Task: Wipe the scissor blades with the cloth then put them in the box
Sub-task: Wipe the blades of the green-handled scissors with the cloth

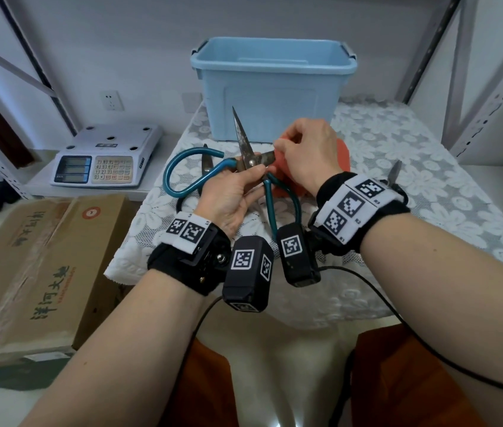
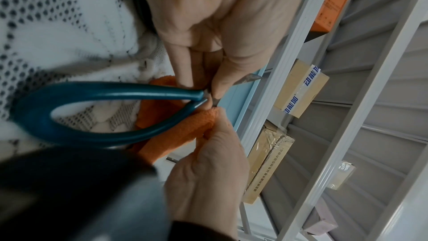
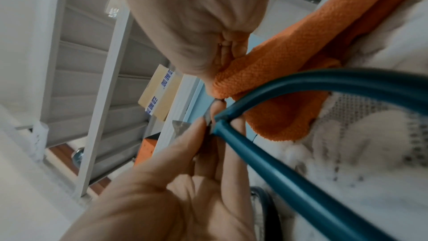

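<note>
Head view: wiping in progress, box at table far edge, nothing seen inside. Left hand pinches scissors near pivot, blades apart. Right hand presses orange cloth on one blade.

Left wrist view: right fingers curled, gripping cloth.

Right wrist view: left fingers closed around pivot.

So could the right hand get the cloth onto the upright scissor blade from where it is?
Probably yes: the right hand pinches the orange cloth on the sideways blade, and the rusty upright blade of the teal-handled scissors stands bare beside it.
</note>
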